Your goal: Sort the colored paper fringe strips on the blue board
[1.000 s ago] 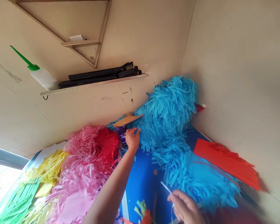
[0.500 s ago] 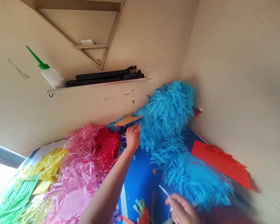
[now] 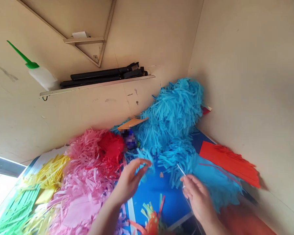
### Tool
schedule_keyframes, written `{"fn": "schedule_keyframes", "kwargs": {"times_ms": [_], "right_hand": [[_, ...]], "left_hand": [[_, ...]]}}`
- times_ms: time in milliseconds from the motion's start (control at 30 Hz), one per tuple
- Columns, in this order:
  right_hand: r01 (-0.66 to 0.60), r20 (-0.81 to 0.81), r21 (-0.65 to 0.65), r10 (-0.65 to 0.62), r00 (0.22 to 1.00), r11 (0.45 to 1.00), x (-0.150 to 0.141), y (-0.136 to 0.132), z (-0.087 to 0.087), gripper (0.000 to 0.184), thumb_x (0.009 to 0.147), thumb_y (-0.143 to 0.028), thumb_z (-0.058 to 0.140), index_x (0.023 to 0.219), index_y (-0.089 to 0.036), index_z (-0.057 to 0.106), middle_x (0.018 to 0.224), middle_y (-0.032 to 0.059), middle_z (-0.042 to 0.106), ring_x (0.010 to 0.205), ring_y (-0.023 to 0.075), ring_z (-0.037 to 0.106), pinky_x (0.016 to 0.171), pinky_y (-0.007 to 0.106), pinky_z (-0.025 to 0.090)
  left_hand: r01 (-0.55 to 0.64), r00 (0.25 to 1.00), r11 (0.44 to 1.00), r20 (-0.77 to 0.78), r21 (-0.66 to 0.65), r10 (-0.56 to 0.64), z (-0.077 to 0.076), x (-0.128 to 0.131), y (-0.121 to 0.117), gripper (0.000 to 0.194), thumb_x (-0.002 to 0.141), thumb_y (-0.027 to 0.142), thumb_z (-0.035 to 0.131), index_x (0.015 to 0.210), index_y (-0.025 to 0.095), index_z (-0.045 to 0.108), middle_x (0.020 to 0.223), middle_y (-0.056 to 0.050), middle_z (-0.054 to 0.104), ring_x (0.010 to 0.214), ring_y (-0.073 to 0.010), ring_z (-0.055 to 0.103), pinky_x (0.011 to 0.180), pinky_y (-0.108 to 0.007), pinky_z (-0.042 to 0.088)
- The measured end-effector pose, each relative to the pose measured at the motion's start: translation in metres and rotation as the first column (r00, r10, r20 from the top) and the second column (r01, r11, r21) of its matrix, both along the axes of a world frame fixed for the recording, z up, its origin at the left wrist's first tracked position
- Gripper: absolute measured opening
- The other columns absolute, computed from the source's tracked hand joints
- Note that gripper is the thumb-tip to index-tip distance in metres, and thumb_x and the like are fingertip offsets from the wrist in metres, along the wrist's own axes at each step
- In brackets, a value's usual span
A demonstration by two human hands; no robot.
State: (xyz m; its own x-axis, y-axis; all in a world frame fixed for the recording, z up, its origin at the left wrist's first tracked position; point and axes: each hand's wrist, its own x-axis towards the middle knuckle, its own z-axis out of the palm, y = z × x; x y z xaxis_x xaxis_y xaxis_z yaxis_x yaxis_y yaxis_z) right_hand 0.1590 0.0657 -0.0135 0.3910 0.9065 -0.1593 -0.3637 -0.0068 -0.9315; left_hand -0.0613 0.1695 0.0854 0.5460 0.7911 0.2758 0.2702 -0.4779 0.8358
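My left hand is above the blue tabletop, its fingers curled round a small bunch of light-blue fringed tissue paper. A thin white strip is pinched in my right hand, its tip pointing up and left. A thinner pale line trails below that hand; I cannot make out what it is. Behind my hands rises a big heap of blue fringed tissue paper. Between them, nearer to me, lies a small tuft of orange, green and yellow strips.
Pink fringed paper, red paper, yellow strips and green strips cover the left side. An orange-red fringed stack lies by the right wall. A shelf holds a green-tipped bottle and black tools.
My left hand has drawn back from the dark screen toward me and now has blue fringe in its fingers. My right hand, with the white strip, has moved up. The view has shifted slightly.
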Motion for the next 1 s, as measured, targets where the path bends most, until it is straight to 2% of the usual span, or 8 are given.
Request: {"fn": "schedule_keyframes", "kwargs": {"times_ms": [100, 200, 367, 500, 633, 767, 867, 1000], "right_hand": [[-0.116, 0.120, 0.035, 0.111, 0.987, 0.993, -0.014, 0.008, 0.010, 0.044, 0.086, -0.060, 0.065, 0.082, -0.016, 0.066, 0.052, -0.0051, 0.042, 0.049, 0.0085, 0.037, 0.047, 0.021, 0.031], [-0.279, 0.234, 0.036, 0.263, 0.936, 0.960, -0.038, 0.013, 0.019, 0.042, 0.087, -0.057, 0.064, 0.081, -0.016, 0.067, 0.053, -0.0046, 0.046, 0.049, 0.0087, 0.041, 0.049, 0.021, 0.033], [-0.446, 0.146, 0.033, 0.437, 0.888, 0.894, -0.073, 0.019, 0.025, 0.041, 0.082, -0.057, 0.066, 0.086, -0.017, 0.064, 0.062, -0.0014, 0.059, 0.051, 0.0123, 0.054, 0.051, 0.023, 0.041], [-0.385, 0.265, 0.001, 0.371, 0.890, 0.923, -0.076, 0.022, 0.022, 0.039, 0.084, -0.055, 0.064, 0.075, -0.017, 0.064, 0.058, -0.0020, 0.055, 0.050, 0.0109, 0.047, 0.049, 0.022, 0.038], [-0.272, 0.387, 0.019, 0.244, 0.889, 0.962, -0.066, 0.022, 0.016, 0.037, 0.088, -0.051, 0.061, 0.073, -0.017, 0.062, 0.051, -0.0059, 0.043, 0.047, 0.0094, 0.038, 0.047, 0.021, 0.034], [-0.248, 0.584, 0.077, 0.158, 0.796, 0.966, -0.069, 0.015, 0.016, 0.029, 0.090, -0.040, 0.060, 0.073, -0.018, 0.064, 0.068, 0.0017, 0.066, 0.061, 0.0141, 0.058, 0.062, 0.022, 0.045], [-0.295, 0.647, 0.109, 0.157, 0.747, 0.949, -0.080, 0.011, 0.017, 0.025, 0.092, -0.035, 0.058, 0.075, -0.018, 0.066, 0.072, 0.0028, 0.069, 0.065, 0.0148, 0.062, 0.064, 0.022, 0.046], [-0.306, 0.645, 0.109, 0.167, 0.746, 0.946, -0.084, 0.008, 0.020, 0.027, 0.091, -0.036, 0.059, 0.073, -0.017, 0.067, 0.061, -0.0007, 0.061, 0.057, 0.0121, 0.054, 0.056, 0.020, 0.041]], "left_hand": [[-0.064, 0.987, 0.930, 0.118, -0.361, 0.114, -0.028, 0.002, -0.033, 0.024, 0.093, 0.042, 0.057, 0.095, 0.022, 0.070, 0.084, -0.003, 0.070, 0.081, -0.0168, 0.064, 0.076, -0.026, 0.048], [-0.045, 0.921, 0.778, 0.276, -0.627, 0.275, -0.052, 0.006, -0.052, 0.027, 0.084, 0.047, 0.069, 0.093, 0.022, 0.062, 0.070, 0.002, 0.066, 0.065, -0.0133, 0.058, 0.065, -0.024, 0.045], [0.029, 0.861, 0.662, 0.354, -0.749, 0.364, -0.066, 0.008, -0.068, 0.035, 0.082, 0.051, 0.070, 0.073, 0.019, 0.058, 0.066, 0.001, 0.063, 0.060, -0.0105, 0.053, 0.063, -0.022, 0.044], [-0.072, 0.878, 0.713, 0.295, -0.697, 0.377, -0.072, -0.008, -0.070, 0.029, 0.078, 0.047, 0.074, 0.082, 0.020, 0.065, 0.077, -0.001, 0.066, 0.072, -0.0148, 0.060, 0.070, -0.025, 0.049], [-0.306, 0.926, 0.839, 0.064, -0.450, 0.372, -0.083, -0.046, -0.064, 0.033, 0.077, 0.046, 0.071, 0.099, 0.022, 0.073, 0.105, -0.010, 0.073, 0.105, -0.0281, 0.064, 0.094, -0.040, 0.049], [-0.618, 0.784, 0.786, 0.068, -0.019, 0.618, -0.084, -0.059, -0.067, 0.030, 0.081, 0.041, 0.065, 0.105, 0.024, 0.072, 0.115, -0.010, 0.071, 0.114, -0.0303, 0.062, 0.100, -0.046, 0.047], [-0.510, 0.859, 0.858, 0.085, 0.069, 0.504, -0.078, -0.038, -0.078, 0.018, 0.083, 0.034, 0.067, 0.098, 0.025, 0.072, 0.099, -0.007, 0.075, 0.095, -0.0240, 0.070, 0.087, -0.036, 0.054], [-0.451, 0.886, 0.892, 0.101, -0.035, 0.452, -0.073, -0.013, -0.084, 0.012, 0.084, 0.031, 0.063, 0.088, 0.024, 0.073, 0.086, -0.004, 0.077, 0.084, -0.0207, 0.072, 0.080, -0.030, 0.056]]}}
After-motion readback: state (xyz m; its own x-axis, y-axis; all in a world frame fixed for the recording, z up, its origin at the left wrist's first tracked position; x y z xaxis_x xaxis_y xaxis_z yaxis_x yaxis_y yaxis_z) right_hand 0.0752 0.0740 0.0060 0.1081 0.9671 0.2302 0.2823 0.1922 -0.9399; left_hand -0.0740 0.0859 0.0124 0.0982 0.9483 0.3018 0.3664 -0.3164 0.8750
